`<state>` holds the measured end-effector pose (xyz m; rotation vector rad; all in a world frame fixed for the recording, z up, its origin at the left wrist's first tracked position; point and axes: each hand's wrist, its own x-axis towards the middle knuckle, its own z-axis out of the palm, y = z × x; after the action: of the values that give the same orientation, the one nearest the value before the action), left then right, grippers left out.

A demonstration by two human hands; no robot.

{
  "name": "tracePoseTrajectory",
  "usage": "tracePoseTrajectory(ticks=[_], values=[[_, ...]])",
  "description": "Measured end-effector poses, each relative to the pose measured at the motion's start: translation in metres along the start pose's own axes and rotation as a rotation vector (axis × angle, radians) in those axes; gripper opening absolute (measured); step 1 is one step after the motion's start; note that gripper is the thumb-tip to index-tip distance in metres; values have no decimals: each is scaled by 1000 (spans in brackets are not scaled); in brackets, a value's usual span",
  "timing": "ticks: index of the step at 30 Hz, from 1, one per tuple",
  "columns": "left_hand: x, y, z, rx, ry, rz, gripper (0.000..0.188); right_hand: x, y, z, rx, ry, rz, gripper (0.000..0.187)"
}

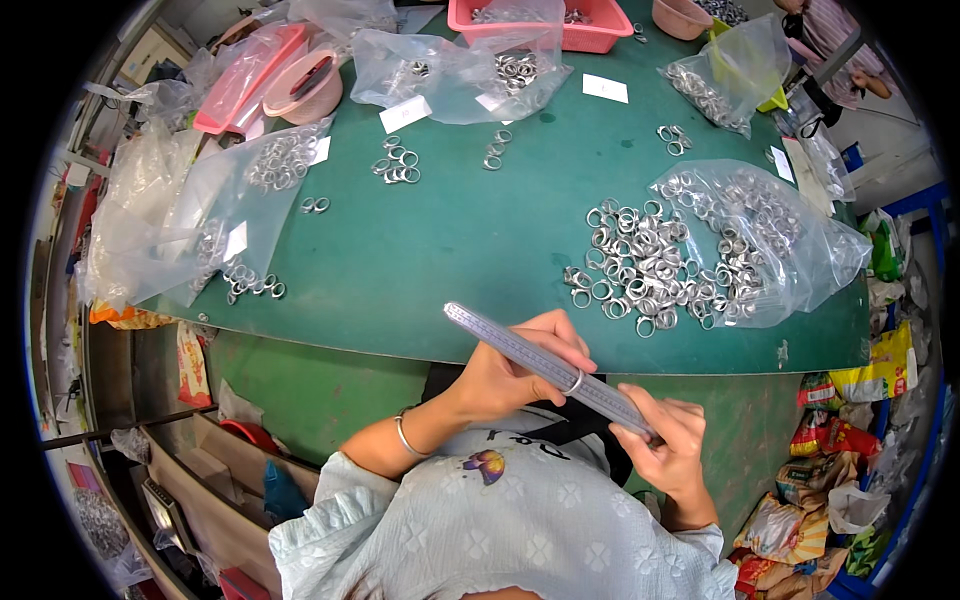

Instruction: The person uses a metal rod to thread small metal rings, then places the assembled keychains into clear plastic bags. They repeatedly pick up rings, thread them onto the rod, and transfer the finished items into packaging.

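Observation:
A grey ring mandrel (500, 340) with fine markings slants across in front of me, its narrow tip up and to the left. One silver ring (576, 383) encircles it towards the thicker end. My left hand (510, 375) closes around the ring, thumb below and fingers above the mandrel. The thick end of the mandrel is gripped by my right hand (662, 438). Beyond my right hand, a large heap of silver rings (635, 260) lies on the green table, part of it spilling from a clear plastic bag (835, 245).
The green table (430, 260) ends just beyond my hands. Small ring groups (398, 162) lie beside white paper slips (405, 114) and bags. A pink basket (597, 38) stands at the back. Cartons (205, 470) sit low left; colourful sacks (785, 530) line the right. Another person (840, 50) is at far right.

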<state>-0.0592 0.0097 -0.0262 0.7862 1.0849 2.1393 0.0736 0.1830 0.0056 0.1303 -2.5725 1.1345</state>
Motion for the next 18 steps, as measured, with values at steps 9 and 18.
tracePoseTrajectory(ticks=[9,18], values=[[-1,-1,-1,44,-90,17,28,-1,3,-2,37,-19,13,39],[1,-3,1,34,-107,57,35,-1,6,1,33,-1,-40,40]])
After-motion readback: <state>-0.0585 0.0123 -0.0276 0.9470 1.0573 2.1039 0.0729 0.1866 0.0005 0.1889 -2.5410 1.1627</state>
